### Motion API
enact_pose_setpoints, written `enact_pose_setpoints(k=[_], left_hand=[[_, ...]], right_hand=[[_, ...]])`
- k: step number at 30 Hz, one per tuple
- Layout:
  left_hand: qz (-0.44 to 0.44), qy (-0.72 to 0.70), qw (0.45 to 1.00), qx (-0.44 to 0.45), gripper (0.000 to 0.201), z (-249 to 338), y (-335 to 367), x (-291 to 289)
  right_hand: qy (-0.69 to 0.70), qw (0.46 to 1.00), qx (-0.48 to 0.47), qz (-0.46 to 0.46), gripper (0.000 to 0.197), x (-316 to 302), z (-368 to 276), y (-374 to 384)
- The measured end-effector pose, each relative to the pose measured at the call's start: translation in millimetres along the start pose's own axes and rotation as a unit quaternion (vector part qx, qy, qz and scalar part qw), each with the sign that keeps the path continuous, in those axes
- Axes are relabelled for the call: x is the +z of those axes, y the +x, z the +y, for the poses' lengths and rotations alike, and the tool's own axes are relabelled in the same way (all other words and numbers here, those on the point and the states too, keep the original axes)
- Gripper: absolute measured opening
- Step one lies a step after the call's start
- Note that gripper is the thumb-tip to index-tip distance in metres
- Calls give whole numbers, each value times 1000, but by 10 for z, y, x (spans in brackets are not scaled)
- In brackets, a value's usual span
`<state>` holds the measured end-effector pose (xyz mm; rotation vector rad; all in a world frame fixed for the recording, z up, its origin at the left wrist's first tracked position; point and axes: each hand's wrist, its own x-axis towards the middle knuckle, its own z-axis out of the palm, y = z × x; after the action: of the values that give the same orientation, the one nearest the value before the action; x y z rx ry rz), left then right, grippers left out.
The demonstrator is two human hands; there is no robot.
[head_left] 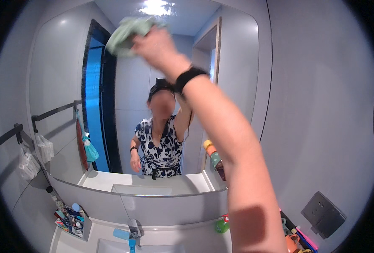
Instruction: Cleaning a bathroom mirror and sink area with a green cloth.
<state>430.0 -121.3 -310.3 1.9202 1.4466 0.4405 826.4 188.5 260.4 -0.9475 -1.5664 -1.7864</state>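
My right arm reaches up across the view, with a dark band at the wrist. My right hand point(155, 45) is closed on a bunched pale green cloth point(130, 34), held up against the upper part of a large mirror point(237, 88). Both hand and cloth are smeared by motion. My left hand point(135, 162) shows only as a reflection in the mirror, hanging low at my side, small, with its fingers loosely extended and nothing visible in them.
Below the mirror, a white washbasin point(104, 246) has a faucet point(134, 228) with blue on it. A grey organizer point(85, 232) with toiletries stands left; a green bottle point(222, 225) stands right. A dark rail point(5, 138) with a plastic bag point(28, 163) is on the left wall.
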Motion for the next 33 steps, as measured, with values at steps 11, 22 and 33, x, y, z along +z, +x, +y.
enact_pose_setpoints(k=[11,22,33], left_hand=[[44,5,996,-80,37,162,-288,-105],[27,-23,997,73,32,-58,-131,-101],[60,7,995,77,31,-534,-650,-146]], right_hand=[[-51,885,452,-100,51,-573,2106,-862],[-74,893,438,-69,45,-1033,-122,-3469],[130,943,220,-213,38,-1329,-2921,-4346]])
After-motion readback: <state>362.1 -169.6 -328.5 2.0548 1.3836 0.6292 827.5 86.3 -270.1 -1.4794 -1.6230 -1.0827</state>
